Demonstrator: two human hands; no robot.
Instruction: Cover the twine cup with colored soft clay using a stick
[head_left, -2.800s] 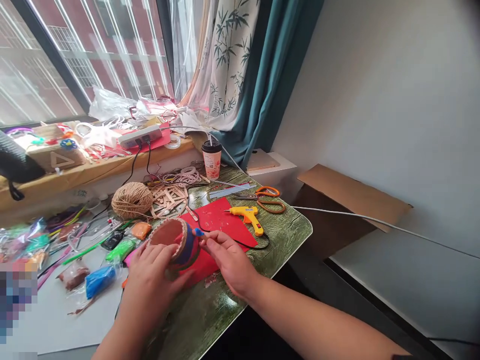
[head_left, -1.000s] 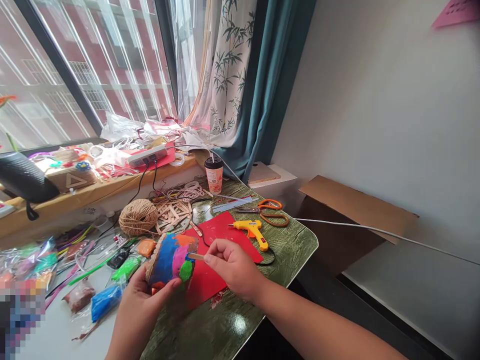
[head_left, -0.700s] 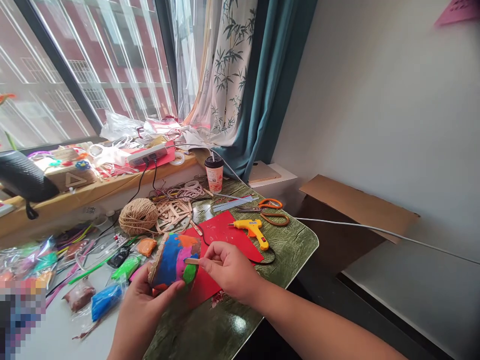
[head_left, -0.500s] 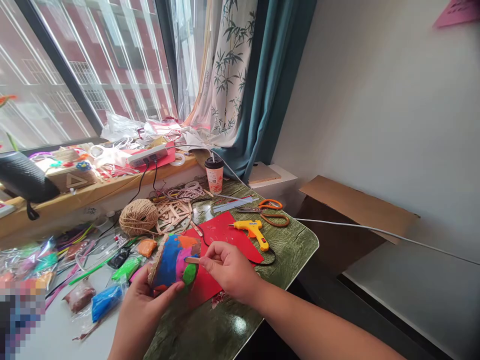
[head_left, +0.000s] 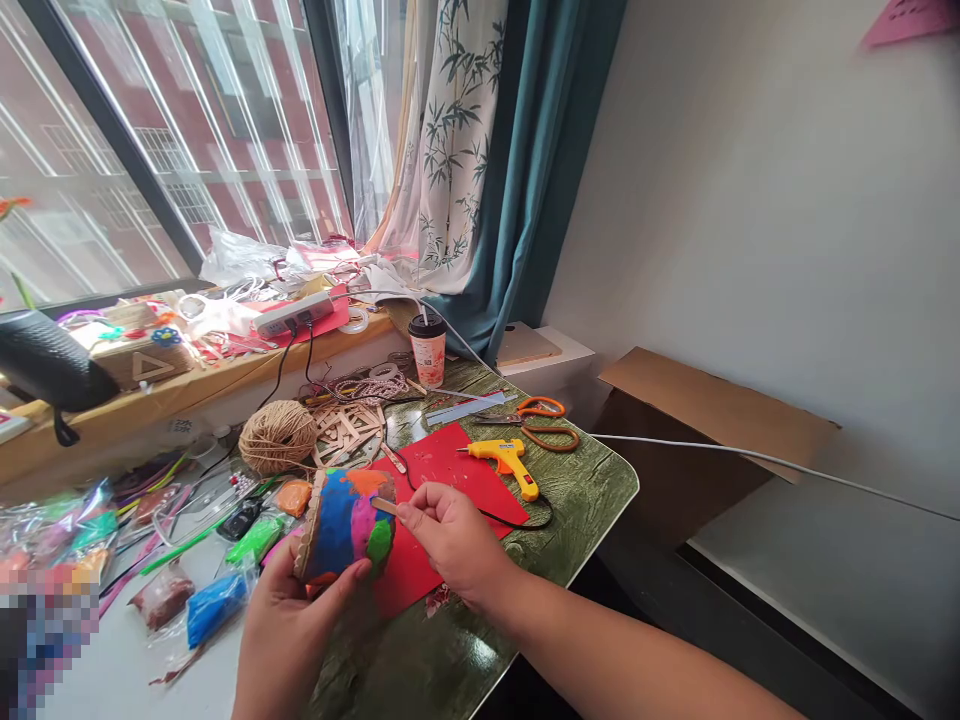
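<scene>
The left hand (head_left: 296,620) hides part of the colourful pot (head_left: 334,525); the right hand (head_left: 448,540) covers one end of the flat stick (head_left: 385,506); the print on the cup (head_left: 429,362) is too tiny to read; the pink paper (head_left: 911,20) on the right is cut off; blurry squares (head_left: 49,640) hide the near left corner.

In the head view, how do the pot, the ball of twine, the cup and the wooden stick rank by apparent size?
Largest to smallest:
pot
ball of twine
cup
wooden stick, partly hidden by the right hand
</scene>
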